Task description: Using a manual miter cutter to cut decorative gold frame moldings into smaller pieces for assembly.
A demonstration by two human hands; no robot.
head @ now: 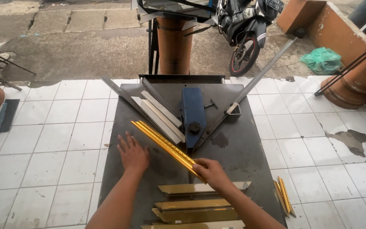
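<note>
My right hand (210, 171) has its grip closed on the near end of the gold moulding strip (166, 146), lying diagonally mid-surface (242, 157); my left hand (133, 153) rests flat, holding nothing. I'd keep the strip flush against the white fence (159, 116).

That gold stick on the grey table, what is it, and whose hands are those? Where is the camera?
The camera sits on a person's head and looks down, so the two bare arms coming up from the bottom are that person's own. The right hand grips the near end of a long gold strip, a patterned moulding lying slantwise on the dark grey metal table. The left hand rests flat on the table beside it, fingers spread, holding nothing. In the middle stands a blue tool between two metal guide rails that form a V. Pale strips lie against the left rail. Near the person lie shorter cut gold pieces with slanted ends. Beyond the white tiled floor a motorbike is parked.
</note>
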